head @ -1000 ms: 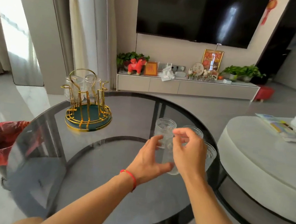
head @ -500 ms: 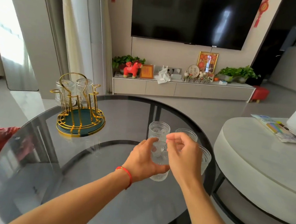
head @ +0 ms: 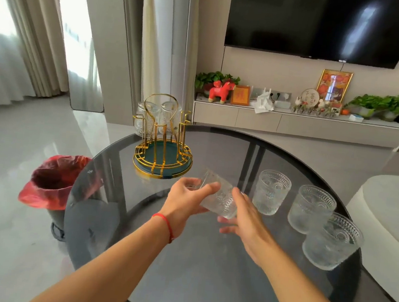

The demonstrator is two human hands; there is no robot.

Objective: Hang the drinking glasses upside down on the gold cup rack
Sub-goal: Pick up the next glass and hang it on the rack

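A clear embossed drinking glass (head: 221, 200) is tilted on its side above the dark round glass table (head: 137, 230). My left hand (head: 183, 201) grips it around its upper half. My right hand (head: 243, 214) touches the glass's base with fingers spread. The gold cup rack (head: 163, 145) with a green base stands at the table's far left, and two glasses (head: 148, 119) hang upside down on its far pegs. Three more glasses stand upright to the right: one (head: 271, 192) nearest my hands, one (head: 311, 209) in the middle, one (head: 332, 240) by the table's right edge.
A bin lined with a red bag (head: 54, 180) stands on the floor left of the table. A pale round table (head: 389, 217) sits close on the right. A low TV cabinet (head: 293, 123) with ornaments runs along the far wall.
The held glass has left the group of glasses, moved left toward the rack, and tipped from upright onto its side. My right hand slid from its rim to its base. The view swung left.
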